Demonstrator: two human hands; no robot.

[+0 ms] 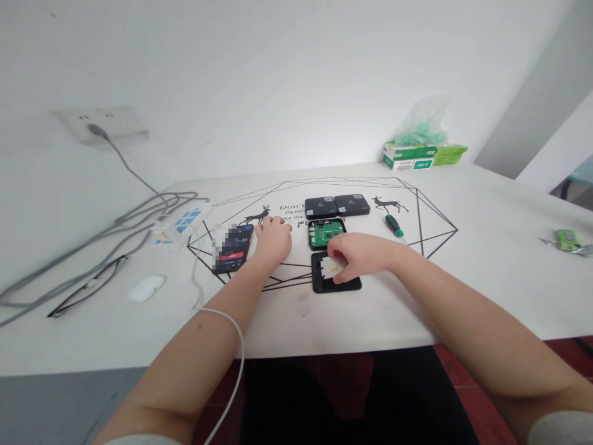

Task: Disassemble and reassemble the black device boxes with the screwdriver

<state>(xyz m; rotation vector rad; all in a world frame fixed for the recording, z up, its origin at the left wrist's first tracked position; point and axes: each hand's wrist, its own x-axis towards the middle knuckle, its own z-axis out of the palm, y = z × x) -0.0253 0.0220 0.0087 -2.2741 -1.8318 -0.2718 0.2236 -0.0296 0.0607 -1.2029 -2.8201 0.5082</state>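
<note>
My right hand is over a black box cover lying on the table. Its thumb and fingers close around a pale, silvery plate that rests in the cover; the fingers hide part of the plate. Just beyond sits an opened black box with a green circuit board inside. My left hand rests on the tabletop with fingers bent and slightly apart, holding nothing that I can see. A phone with a lit screen lies close to its left side.
Two closed black boxes stand behind the board. A green-handled screwdriver lies to the right. Cables and a power strip, glasses and a white case are at left. Green-and-white boxes stand at the back right. A white cable crosses my left forearm.
</note>
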